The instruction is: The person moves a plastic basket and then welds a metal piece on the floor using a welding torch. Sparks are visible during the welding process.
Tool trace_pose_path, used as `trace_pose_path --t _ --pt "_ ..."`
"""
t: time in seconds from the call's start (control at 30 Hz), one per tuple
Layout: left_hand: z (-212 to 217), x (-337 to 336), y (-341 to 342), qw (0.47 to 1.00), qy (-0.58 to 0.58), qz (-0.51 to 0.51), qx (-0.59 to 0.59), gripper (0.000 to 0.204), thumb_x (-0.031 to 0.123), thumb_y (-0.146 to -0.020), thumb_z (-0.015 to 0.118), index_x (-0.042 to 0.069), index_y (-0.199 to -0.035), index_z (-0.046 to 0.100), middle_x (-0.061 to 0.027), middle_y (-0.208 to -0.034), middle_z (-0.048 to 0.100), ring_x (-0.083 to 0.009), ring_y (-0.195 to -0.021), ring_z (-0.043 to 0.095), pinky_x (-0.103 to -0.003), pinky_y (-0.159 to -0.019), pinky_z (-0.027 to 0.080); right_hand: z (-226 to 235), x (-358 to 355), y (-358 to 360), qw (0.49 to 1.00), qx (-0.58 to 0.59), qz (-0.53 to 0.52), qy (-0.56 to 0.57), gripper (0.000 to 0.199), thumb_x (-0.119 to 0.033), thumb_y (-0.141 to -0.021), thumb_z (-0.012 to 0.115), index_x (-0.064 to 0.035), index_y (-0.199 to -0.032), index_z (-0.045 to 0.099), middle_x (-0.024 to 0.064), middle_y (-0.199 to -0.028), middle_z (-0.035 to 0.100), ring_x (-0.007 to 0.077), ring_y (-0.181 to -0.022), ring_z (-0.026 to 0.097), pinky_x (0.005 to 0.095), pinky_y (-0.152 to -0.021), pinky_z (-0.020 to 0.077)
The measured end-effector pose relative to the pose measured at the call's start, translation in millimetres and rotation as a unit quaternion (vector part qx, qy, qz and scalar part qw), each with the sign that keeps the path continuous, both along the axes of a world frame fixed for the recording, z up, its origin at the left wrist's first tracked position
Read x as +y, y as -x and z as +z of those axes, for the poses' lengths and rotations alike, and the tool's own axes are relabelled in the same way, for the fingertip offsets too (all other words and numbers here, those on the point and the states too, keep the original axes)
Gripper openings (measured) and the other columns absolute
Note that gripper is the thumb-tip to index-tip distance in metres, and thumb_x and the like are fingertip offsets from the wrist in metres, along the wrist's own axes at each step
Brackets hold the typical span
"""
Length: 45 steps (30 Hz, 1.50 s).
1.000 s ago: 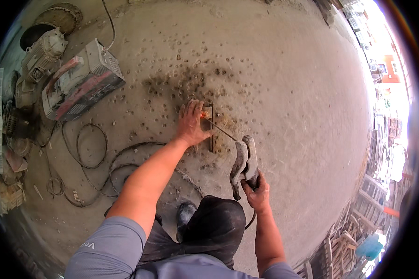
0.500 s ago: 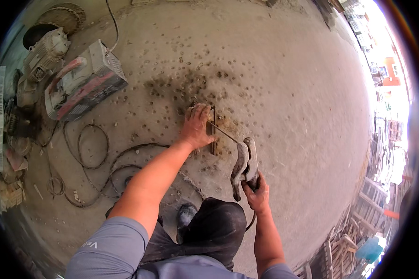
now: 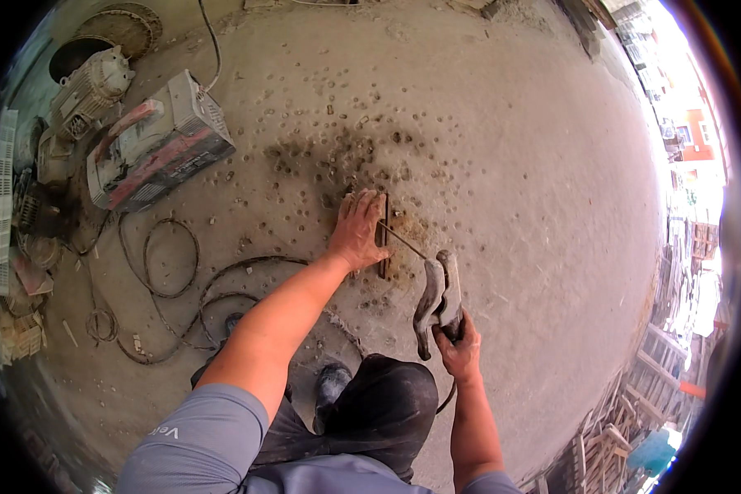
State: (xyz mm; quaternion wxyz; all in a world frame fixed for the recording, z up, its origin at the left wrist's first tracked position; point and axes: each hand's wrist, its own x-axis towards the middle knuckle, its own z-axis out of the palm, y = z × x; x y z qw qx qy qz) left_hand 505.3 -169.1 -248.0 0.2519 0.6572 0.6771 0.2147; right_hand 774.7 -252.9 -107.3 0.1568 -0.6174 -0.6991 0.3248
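Observation:
My left hand (image 3: pixel 359 229) is down on a narrow, dark metal bar (image 3: pixel 385 263) on the ground, fingers stretched along its left side and thumb over it, steadying it. Part of the bar and what lies under the palm are hidden. In my right hand (image 3: pixel 461 350) is a worn grey welding electrode holder (image 3: pixel 449 292), gripped by its lower end. A thin welding rod (image 3: pixel 403 240) sticks out of its jaws toward the upper left. Its tip meets or nearly meets the bar beside my left thumb and fingers; contact cannot be made out.
A dusty welding machine (image 3: pixel 160 140) stands at the left, with an electric motor (image 3: pixel 95 86) behind it. Looped cable (image 3: pixel 198 255) lies between the machine and my feet. Small dark pits and scorch marks dot the ground ahead. Stacked wood (image 3: pixel 609 449) lines the lower right.
The view has shifted slightly, so ground, machine and hands all sit a little lower and to the right. My hands keep nearly the same places relative to the bar and rod.

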Motion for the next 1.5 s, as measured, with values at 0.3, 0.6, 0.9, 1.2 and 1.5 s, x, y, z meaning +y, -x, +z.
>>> trace_pose_path --t 0.3,0.6,0.9,1.2,1.5 --pt "-14 0 1 0.999 -0.029 0.017 -0.003 0.115 0.053 -0.067 0.082 0.007 -0.153 0.022 -0.0156 -0.154 0.029 -0.0309 -0.147 0.022 -0.047 -0.123 0.014 0 2 -5 0.999 -0.010 0.034 -0.024 0.051 -0.013 -0.082 0.078 -0.0018 -0.127 0.057 0.0101 -0.081 0.068 0.0171 -0.069 0.066 0.0309 -0.063 0.0528" --pt "-18 0 4 0.998 -0.035 0.050 -0.010 0.116 0.054 -0.067 0.082 0.010 -0.154 0.019 -0.0139 -0.154 0.029 -0.0319 -0.146 0.025 -0.051 -0.122 0.017 23 12 -7 0.974 0.174 -0.109 0.090 0.037 -0.011 -0.089 0.068 0.0018 -0.121 0.054 0.0019 -0.081 0.061 0.0090 -0.064 0.054 0.0253 -0.056 0.0450" --pt "-19 -3 5 0.995 -0.058 0.072 -0.031 0.112 0.051 -0.068 0.084 0.011 -0.153 0.021 -0.0145 -0.151 0.032 -0.0346 -0.143 0.030 -0.054 -0.119 0.024 18 9 -5 0.979 0.157 -0.091 0.095 0.031 -0.012 -0.087 0.069 0.0019 -0.113 0.057 0.0010 -0.077 0.060 0.0087 -0.063 0.053 0.0259 -0.056 0.0446" --pt "-11 -2 0 0.998 -0.066 0.020 -0.002 0.114 0.056 -0.067 0.081 0.007 -0.152 0.023 -0.0168 -0.151 0.033 -0.0338 -0.143 0.030 -0.050 -0.121 0.019 8 11 -6 0.973 0.185 -0.096 0.103 0.030 -0.011 -0.088 0.068 0.0015 -0.113 0.058 0.0003 -0.076 0.060 0.0083 -0.062 0.052 0.0256 -0.055 0.0439" --pt "-2 0 -5 0.999 -0.029 0.006 0.016 0.116 0.062 -0.069 0.077 0.006 -0.153 0.020 -0.0155 -0.153 0.028 -0.0315 -0.148 0.022 -0.049 -0.123 0.013 -1 14 -5 0.985 0.153 -0.064 0.043 0.031 -0.012 -0.087 0.069 0.0016 -0.113 0.058 0.0018 -0.078 0.061 0.0098 -0.065 0.053 0.0265 -0.057 0.0443"
